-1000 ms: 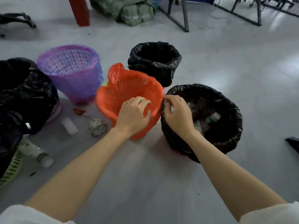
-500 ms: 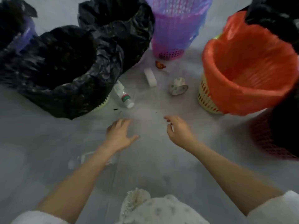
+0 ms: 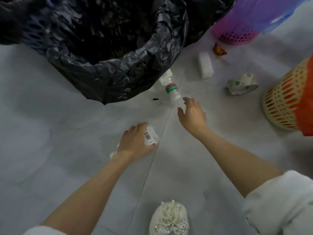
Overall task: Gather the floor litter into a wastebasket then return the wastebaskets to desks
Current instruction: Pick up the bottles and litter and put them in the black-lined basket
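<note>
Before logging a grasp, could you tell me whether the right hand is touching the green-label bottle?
Apart: the head view shows floor between the right hand and the bottle.

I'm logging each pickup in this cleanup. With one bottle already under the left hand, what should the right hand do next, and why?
Probably reach a little further and close on the green-labelled bottle: the right hand is open with its fingertips just short of the cap, while the left hand already grips a clear bottle.

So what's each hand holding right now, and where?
Left hand grips a clear plastic bottle around its labelled body. Right hand is open, holding nothing.
</note>
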The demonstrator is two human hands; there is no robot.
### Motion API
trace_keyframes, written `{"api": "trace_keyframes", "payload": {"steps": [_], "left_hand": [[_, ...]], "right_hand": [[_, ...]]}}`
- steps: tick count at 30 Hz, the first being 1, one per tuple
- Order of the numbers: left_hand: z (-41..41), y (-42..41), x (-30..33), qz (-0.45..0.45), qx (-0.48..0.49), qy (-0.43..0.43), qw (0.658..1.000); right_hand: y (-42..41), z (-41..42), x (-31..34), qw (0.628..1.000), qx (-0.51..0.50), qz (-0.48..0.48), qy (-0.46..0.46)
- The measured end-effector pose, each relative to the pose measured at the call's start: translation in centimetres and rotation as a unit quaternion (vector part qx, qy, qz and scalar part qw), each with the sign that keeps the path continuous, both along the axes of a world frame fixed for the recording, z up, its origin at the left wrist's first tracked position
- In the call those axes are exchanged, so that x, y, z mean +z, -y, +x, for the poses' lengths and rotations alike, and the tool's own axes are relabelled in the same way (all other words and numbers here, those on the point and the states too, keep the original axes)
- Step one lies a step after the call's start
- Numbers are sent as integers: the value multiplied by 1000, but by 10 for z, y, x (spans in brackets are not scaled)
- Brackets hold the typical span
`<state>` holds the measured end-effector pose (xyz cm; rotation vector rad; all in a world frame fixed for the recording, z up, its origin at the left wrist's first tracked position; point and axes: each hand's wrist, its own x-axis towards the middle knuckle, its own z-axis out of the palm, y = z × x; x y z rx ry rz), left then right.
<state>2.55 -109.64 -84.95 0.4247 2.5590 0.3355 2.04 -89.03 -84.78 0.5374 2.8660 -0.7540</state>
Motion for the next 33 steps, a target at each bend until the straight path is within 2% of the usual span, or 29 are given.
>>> {"api": "trace_keyframes", "payload": {"steps": [4, 7, 11, 17, 22, 24, 27, 30, 33], "left_hand": [[-25, -17, 0, 53, 80, -56, 994], [-36, -19, -5, 56, 91, -59, 992], [-39, -19, -8, 52, 92, -56, 993], [-32, -50, -2, 76, 66, -49, 994], [-17, -113, 25, 109, 27, 1, 994], [-9, -135, 35, 132, 25, 49, 990], [7, -166, 50, 172, 52, 121, 976], [21, -199, 65, 202, 50, 131, 969], [42, -241, 87, 216, -4, 129, 968]], "right_hand": [[8, -44, -4, 999, -33, -13, 20], [14, -66, -15, 995, -66, -52, 61], [7, -70, -23, 992, -94, -49, 72], [-25, -23, -15, 973, -177, -140, 40], [-72, 36, 19, 922, -314, -226, -12], [-93, 62, 36, 914, -341, -218, -28], [-126, 109, 61, 935, -322, -142, -48], [-153, 149, 81, 961, -260, -69, -70], [-180, 189, 110, 971, -217, -46, -85]]}}
